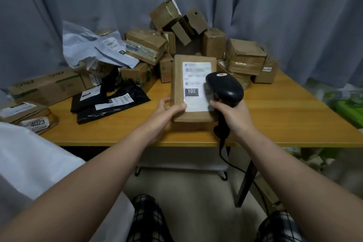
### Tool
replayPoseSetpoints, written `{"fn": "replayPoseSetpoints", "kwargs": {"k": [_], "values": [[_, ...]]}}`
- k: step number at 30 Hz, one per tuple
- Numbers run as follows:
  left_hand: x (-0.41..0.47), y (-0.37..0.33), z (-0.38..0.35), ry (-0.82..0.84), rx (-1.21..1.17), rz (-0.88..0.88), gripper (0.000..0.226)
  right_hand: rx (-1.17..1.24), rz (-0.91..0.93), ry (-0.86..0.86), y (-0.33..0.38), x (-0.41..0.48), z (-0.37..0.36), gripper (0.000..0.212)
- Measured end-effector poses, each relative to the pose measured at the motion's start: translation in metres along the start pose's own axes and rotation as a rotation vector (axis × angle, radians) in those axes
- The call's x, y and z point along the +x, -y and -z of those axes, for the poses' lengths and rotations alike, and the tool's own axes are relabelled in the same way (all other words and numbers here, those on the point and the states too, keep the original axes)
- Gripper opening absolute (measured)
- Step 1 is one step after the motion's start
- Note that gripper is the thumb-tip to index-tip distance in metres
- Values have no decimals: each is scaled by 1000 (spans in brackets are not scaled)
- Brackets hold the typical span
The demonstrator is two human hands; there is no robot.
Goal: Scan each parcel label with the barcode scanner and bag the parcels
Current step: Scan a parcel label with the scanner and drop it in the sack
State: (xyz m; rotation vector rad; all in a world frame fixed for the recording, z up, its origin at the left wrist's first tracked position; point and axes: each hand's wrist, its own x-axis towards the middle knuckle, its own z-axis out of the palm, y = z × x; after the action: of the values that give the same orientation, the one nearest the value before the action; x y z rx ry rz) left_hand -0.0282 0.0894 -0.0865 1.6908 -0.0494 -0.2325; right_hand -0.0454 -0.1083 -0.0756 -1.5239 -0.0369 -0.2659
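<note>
Matt cardboard parcel [179, 84], glossy black plastic scanner [225, 86], smooth wooden table [284, 116].

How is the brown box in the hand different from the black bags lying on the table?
The box is stiff brown cardboard; the black bags are soft plastic. The box is held tilted up by the left hand; the bags lie flat on the table. The scanner points at the box, not the bags. Both carry white labels.

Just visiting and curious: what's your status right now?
Left hand holds brown parcel tilted up. Right hand grips scanner, head over label. Nothing blocking.
</note>
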Motion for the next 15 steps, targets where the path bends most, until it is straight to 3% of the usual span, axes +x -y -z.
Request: {"fn": "replayPoseSetpoints", "kwargs": {"k": [5, 9, 15], "values": [[20, -6, 5, -177, 40, -84, 64, -99, 39, 47, -4, 9, -4, 26], [27, 1, 9, -150, 62, -104, 82, -110, 119, -57, -5, 13, -9, 33], [25, 15, 6, -135, -45, -99, 103, -264, 150, -27, -4, -1, -18, 18]]}}
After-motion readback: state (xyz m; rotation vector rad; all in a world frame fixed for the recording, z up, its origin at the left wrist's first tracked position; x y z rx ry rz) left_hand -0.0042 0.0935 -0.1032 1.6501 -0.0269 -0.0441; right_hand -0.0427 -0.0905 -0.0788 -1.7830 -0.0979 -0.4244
